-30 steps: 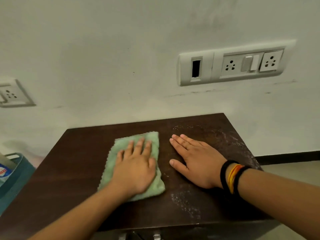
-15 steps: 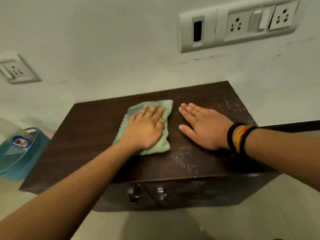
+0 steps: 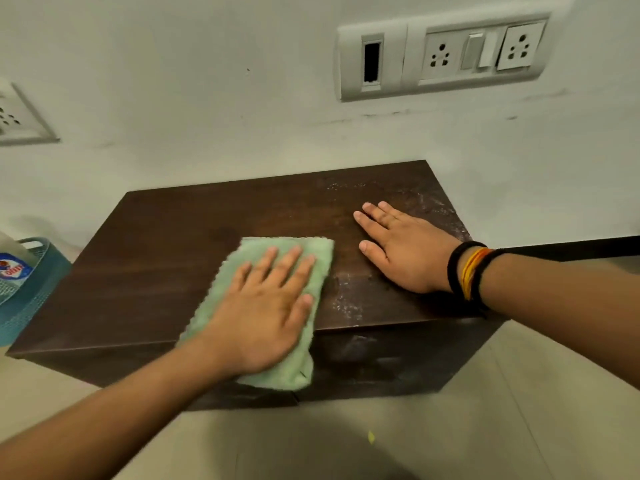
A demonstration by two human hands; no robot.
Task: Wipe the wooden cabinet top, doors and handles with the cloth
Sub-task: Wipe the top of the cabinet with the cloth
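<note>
One blue basket (image 3: 33, 292) stood left of the one dark wooden cabinet (image 3: 145, 271). One green cloth (image 3: 311, 252) lay at the top's front edge, overhanging it, under the left hand (image 3: 263, 313), flat, fingers spread. The right hand (image 3: 401, 249) lay flat on bare wood, fingers together. Two socket plates (image 3: 440, 55) were on the wall.

A green cloth (image 3: 304, 258) lies flat on the dark wooden cabinet (image 3: 166, 258), its near end overhanging the front edge.

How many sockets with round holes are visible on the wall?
3: two sockets in the plate above the cabinet, one socket at the left edge, partly cut off.
</note>
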